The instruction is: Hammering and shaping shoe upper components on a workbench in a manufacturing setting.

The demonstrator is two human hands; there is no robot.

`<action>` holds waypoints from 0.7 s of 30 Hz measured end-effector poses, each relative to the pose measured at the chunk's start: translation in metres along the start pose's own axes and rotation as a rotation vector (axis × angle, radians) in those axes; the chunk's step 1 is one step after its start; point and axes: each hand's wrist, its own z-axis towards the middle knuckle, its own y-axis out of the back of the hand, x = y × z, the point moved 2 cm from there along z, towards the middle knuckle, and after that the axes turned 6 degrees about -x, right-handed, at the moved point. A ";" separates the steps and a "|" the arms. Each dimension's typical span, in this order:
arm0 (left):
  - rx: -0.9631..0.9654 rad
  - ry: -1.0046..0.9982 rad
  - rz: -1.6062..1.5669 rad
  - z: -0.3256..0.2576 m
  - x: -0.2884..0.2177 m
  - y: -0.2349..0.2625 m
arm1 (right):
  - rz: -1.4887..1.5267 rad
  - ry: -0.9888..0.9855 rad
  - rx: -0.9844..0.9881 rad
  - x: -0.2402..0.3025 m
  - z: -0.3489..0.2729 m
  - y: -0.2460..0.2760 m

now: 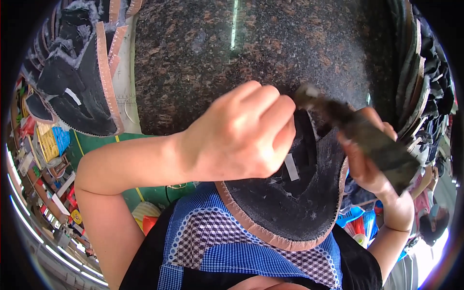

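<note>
Left hand point(249, 133) is clenched; right hand point(362, 170) grips a dark tool point(382, 147).

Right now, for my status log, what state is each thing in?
Left hand: closed in a fist; anything inside is hidden.
Right hand: wrapped around a dark tool.
Dark tool: held, blurred.
Black piece with stitched tan edge: partly hidden behind the left hand.
Stitched black pieces at left: piled.
Speckled tabletop: glossy.
Blue checked apron: worn, partly covered.
</note>
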 end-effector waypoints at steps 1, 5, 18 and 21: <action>0.024 -0.036 0.059 -0.001 -0.002 -0.001 | -0.421 0.228 -0.064 0.024 0.008 0.005; 0.044 0.200 -0.167 0.001 0.033 0.013 | -0.050 0.395 -0.088 0.007 0.006 -0.008; -0.026 0.020 -0.183 -0.006 0.022 0.001 | -0.019 0.062 -0.030 0.020 0.007 0.012; -0.023 -0.018 -0.183 -0.006 0.029 0.000 | -0.129 0.365 -0.058 0.009 0.000 -0.004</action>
